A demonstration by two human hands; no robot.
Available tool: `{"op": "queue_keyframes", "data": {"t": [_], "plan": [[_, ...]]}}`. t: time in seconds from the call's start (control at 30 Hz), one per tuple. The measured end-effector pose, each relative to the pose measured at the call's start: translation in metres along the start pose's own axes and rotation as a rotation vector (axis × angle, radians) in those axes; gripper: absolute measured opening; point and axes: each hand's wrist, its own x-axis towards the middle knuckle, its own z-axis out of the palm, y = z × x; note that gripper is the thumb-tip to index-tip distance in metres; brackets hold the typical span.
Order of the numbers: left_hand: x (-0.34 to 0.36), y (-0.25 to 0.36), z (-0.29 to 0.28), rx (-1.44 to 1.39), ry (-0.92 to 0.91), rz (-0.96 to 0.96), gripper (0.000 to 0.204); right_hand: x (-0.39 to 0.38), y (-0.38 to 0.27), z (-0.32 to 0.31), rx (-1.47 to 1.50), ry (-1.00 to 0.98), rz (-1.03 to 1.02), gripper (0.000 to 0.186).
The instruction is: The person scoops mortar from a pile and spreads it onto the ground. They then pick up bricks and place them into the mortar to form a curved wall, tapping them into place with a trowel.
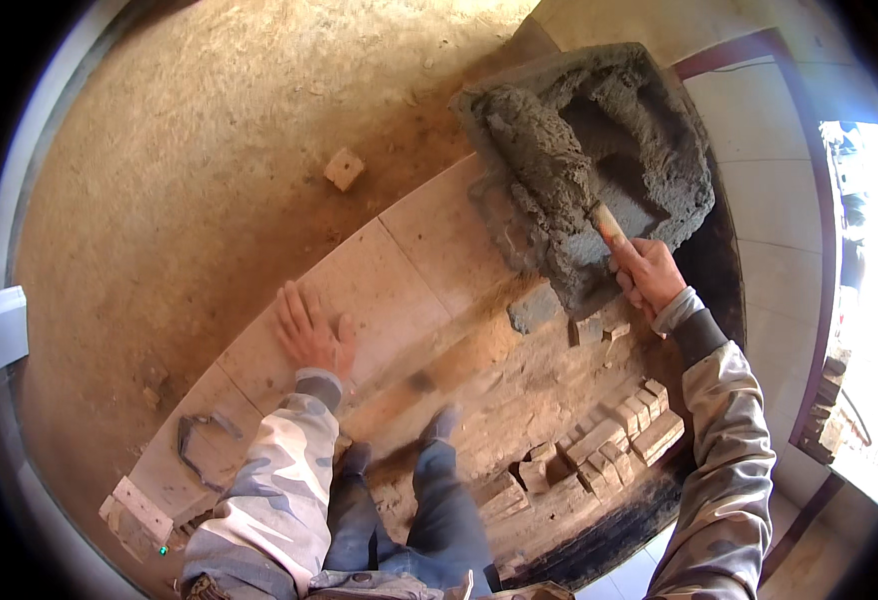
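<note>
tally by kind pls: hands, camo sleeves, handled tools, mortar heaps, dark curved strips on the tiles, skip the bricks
left bare hand and right bare hand: 2
left camouflage sleeve and right camouflage sleeve: 2
tool with pale handle: 1
wet grey mortar heap: 1
dark curved strip: 1
total: 7

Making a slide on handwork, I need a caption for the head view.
Right hand grips a tool's pale handle above wet grey mortar; left hand spreads over pale tiles.
</note>
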Motion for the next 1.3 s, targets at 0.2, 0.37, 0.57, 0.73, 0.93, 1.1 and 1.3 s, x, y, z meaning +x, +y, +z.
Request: {"op": "queue_keyframes", "data": {"t": [0.2,0.37,0.57,0.73,0.93,1.1,1.3], "plan": [[-0.002,-0.001,-0.001,0.015,-0.051,-0.024,0.078,-0.020,0.001,0.012,0.180,-0.048,-0.169,0.047],[-0.004,-0.007,0.001,0.052,0.012,-0.009,0.079,-0.083,0.045,0.065,0.344,0.069,-0.258,0.047],[-0.008,0.000,0.014,0.044,0.118,0.027,0.073,-0.230,0.140,0.191,0.510,0.307,-0.061,0.040],[-0.011,-0.010,0.030,0.035,0.151,0.011,0.075,-0.306,0.231,0.355,0.848,0.353,0.178,0.038],[-0.008,-0.020,0.051,0.045,0.221,0.030,0.075,-0.309,0.293,0.523,0.959,0.327,0.405,0.044],[-0.012,-0.018,0.047,-0.009,0.195,0.058,0.074,-0.278,0.299,0.605,1.055,0.376,0.506,0.042],[-0.003,-0.037,0.058,0.050,0.288,0.097,0.075,-0.239,0.277,0.670,1.132,0.533,0.462,0.036]]}}
